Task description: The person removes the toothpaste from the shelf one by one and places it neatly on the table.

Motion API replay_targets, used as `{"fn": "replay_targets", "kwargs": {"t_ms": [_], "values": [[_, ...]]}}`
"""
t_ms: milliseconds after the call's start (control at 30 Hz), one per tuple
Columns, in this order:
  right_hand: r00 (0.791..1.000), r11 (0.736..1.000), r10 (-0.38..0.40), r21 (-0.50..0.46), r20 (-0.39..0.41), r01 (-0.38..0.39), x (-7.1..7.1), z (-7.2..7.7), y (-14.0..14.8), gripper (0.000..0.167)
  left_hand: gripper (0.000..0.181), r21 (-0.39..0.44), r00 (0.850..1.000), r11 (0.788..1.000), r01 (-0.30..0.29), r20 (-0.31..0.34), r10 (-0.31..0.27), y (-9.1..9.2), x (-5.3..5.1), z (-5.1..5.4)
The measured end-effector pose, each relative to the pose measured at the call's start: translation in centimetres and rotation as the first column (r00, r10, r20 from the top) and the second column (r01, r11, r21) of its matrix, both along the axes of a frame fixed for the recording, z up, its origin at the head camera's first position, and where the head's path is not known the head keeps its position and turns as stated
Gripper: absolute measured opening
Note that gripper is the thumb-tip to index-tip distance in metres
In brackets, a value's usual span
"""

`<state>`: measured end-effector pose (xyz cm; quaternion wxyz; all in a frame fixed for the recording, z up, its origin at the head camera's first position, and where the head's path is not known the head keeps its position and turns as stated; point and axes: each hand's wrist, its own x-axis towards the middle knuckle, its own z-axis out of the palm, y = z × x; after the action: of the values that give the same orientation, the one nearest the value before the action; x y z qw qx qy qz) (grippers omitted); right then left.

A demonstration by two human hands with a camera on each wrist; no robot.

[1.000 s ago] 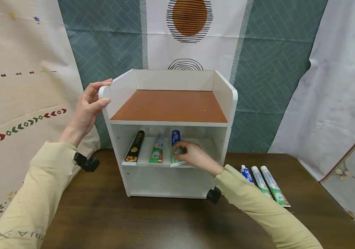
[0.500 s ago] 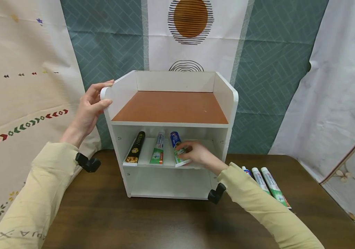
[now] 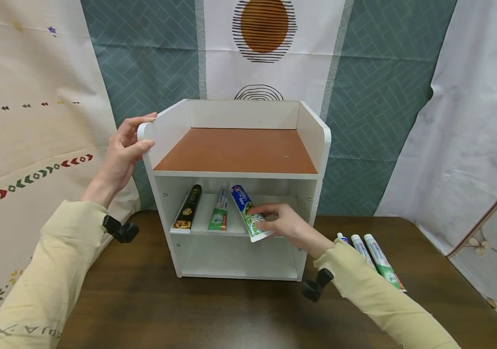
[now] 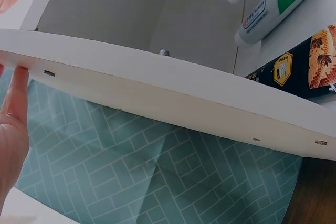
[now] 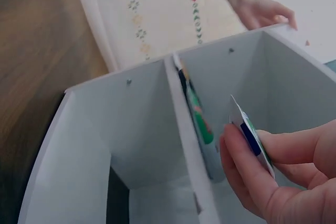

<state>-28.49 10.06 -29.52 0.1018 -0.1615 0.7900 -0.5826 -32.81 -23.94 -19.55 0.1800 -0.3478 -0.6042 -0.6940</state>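
- I count six tubes: three at the middle level of one white shelf unit point(image 3: 235, 175) and three on the table point(image 3: 187, 315) to its right.
- My right hand point(image 3: 285, 224) pinches one of them, the blue-and-green tube point(image 3: 247, 208), thumb and fingers narrow on its lower part. It tilts, its flat end jutting past the shelf's front edge; whether it touches the shelf I cannot tell.
- Left of it lie one white-and-green tube point(image 3: 219, 212) and one black tube point(image 3: 189, 206), apart from each other.
- My left hand point(image 3: 117, 157) grips the unit's upper left side edge; the left wrist view cuts off most of that hand.
- On the table, my right sleeve point(image 3: 375, 293) hides most of the blue table tube point(image 3: 342, 237) and the lower end of the middle table tube point(image 3: 363, 250); the outermost tube point(image 3: 382, 261) shows nearly whole.
- The right wrist view shows my pinched tube edge-on, its print unreadable.
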Motion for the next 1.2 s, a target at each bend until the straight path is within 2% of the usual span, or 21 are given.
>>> {"fn": "replay_targets", "kwargs": {"t_ms": [133,233,467,633,733,933,1033,1133,1200], "values": [[0.999,0.998,0.055,-0.022,0.005,-0.054,0.4,0.5,0.7,0.031,0.038,-0.002,1.000,1.000,-0.004,0.001,0.004,-0.1,0.0,0.0],[0.991,0.991,0.132,-0.032,0.012,-0.131,0.5,0.6,1.5,0.031,0.038,-0.010,1.000,1.000,-0.011,0.005,0.011,-0.1,0.0,0.0],[0.952,0.952,0.304,-0.050,0.043,-0.302,0.8,0.8,2.9,0.030,0.038,-0.014,1.000,1.000,-0.016,0.002,0.016,0.0,0.0,0.0],[0.918,0.917,0.395,0.043,0.032,-0.396,1.1,1.1,3.9,0.025,0.038,-0.007,1.000,1.000,-0.020,0.008,0.020,0.0,0.0,0.0],[0.878,0.872,0.479,0.117,0.002,-0.476,1.1,1.3,4.9,0.023,0.038,-0.006,1.000,1.000,-0.020,0.007,0.020,0.0,0.1,0.1],[0.759,0.756,0.646,0.202,-0.080,-0.622,0.5,1.7,7.0,0.024,0.038,-0.005,1.000,1.000,-0.023,0.004,0.023,0.0,0.1,0.3],[0.709,0.707,0.701,0.210,-0.080,-0.675,0.2,1.7,7.9,0.024,0.038,-0.010,1.000,1.000,-0.024,0.002,0.024,0.0,0.2,0.3],[0.675,0.670,0.736,0.206,-0.058,-0.713,0.1,1.5,9.1,0.023,0.038,-0.011,1.000,1.000,-0.019,0.002,0.019,0.0,0.2,0.2],[0.665,0.658,0.745,0.206,-0.043,-0.724,0.0,1.4,10.0,0.023,0.038,-0.013,1.000,1.000,-0.017,0.004,0.017,0.0,0.2,0.2]]}}
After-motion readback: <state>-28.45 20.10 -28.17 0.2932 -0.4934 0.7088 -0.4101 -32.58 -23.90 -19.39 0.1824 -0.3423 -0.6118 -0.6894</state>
